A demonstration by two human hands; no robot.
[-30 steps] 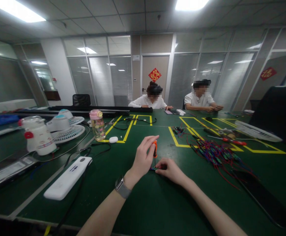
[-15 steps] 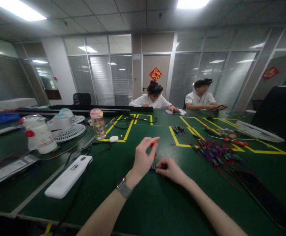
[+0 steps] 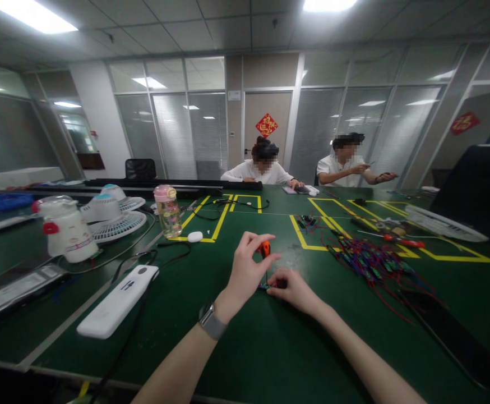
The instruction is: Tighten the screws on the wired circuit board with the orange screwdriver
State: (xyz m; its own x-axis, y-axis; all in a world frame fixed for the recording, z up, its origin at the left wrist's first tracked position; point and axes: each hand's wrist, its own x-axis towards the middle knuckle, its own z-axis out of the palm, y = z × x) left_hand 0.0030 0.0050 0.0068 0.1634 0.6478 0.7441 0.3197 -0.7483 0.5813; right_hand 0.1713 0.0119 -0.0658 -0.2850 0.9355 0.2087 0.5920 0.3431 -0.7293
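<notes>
Our left hand [image 3: 249, 262] covers part of the orange-handled screwdriver [image 3: 265, 247], and we cannot make out its tip. Beneath the screwdriver, our left hand and right hand [image 3: 292, 290] leave little of the circuit board [image 3: 262, 286] showing, too small for us to tell its parts. Right of the screwdriver, we cannot count the tangled wires [image 3: 371, 259]; farther right, the picture's edge cuts off a black chair [image 3: 480, 202].

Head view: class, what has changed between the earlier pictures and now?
The left hand has swung its thumb right, past the orange-and-black screwdriver. The white-shirted co-worker at right has parted their hands. The right hand stays at the small green circuit board; the screwdriver stays upright.
</notes>
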